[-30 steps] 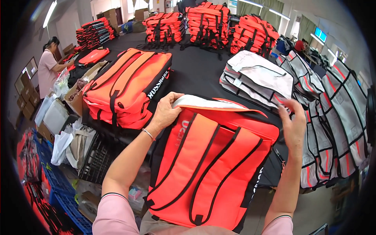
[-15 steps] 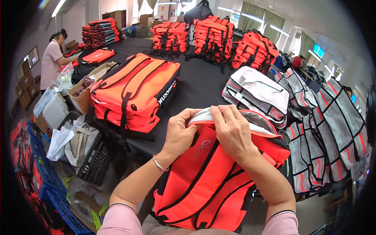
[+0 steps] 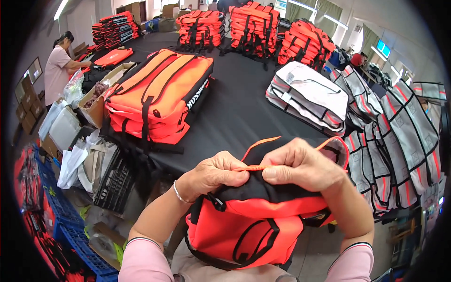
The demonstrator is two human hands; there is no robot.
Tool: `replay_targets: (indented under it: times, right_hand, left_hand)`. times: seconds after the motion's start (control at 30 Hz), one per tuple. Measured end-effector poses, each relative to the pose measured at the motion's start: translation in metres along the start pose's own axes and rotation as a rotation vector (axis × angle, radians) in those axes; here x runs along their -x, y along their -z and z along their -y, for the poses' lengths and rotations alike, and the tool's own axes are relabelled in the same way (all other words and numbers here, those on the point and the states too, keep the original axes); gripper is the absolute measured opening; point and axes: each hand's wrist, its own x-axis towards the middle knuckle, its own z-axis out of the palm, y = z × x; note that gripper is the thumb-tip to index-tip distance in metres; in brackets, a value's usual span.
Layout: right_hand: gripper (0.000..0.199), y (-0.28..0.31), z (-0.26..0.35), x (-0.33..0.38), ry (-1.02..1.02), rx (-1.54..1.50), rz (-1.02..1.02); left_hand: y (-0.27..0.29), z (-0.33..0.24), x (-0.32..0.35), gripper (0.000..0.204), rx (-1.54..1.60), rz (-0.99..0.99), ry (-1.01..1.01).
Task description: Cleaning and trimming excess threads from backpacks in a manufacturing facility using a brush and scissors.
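An orange bag with black straps and a black top panel (image 3: pixel 244 225) is bunched up at the near edge of the black table (image 3: pixel 239 113). My left hand (image 3: pixel 211 174) and my right hand (image 3: pixel 300 164) meet at its top, both pinching the orange zipper edge between thumbs and fingers. The bag's open flap with orange trim shows behind my right hand. A silver bracelet sits on my left wrist.
A stack of flat orange bags (image 3: pixel 159 96) lies on the table to the left, grey-white pieces (image 3: pixel 310 96) to the right, and piles of orange bags (image 3: pixel 253 26) at the back. Another person (image 3: pixel 58 68) stands at far left by boxes; crates and plastic bags sit below.
The flat bag has been pulled toward me and bunched up. Both hands came together from its outer corners to its top edge, now pinching the zipper.
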Motion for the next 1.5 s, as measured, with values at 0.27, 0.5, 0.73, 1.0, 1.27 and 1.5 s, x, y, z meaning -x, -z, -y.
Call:
replay_targets:
  times: [0.27,0.5,0.73,1.0,1.27,1.5]
  right_hand:
    - [0.027,-0.012,-0.045,-0.012,0.121,-0.357,-0.197]
    - [0.026,0.001,-0.019,-0.015,-0.013,-0.034,-0.339]
    - [0.026,0.026,-0.026,-0.026,-0.031,0.048,-0.248]
    - [0.040,0.077,-0.021,0.037,0.030,0.830,-0.513]
    - [0.053,0.163,-0.155,0.022,-0.074,1.246,-0.973]
    - [0.065,0.134,-0.321,-0.008,-0.270,1.136,-1.014]
  left_hand:
    - [0.040,0.032,-0.008,0.028,0.260,0.042,-0.105]
    - [0.011,0.014,-0.011,0.064,0.055,-0.048,-0.012]
    - [-0.010,0.019,-0.008,0.054,0.012,-0.368,-0.046]
    - [0.025,-0.006,-0.005,0.030,0.292,-0.766,-0.463]
    - [0.154,0.010,-0.070,0.031,-0.169,-1.110,-0.160]
    - [0.185,0.095,-0.021,0.061,-1.253,-0.911,-0.043]
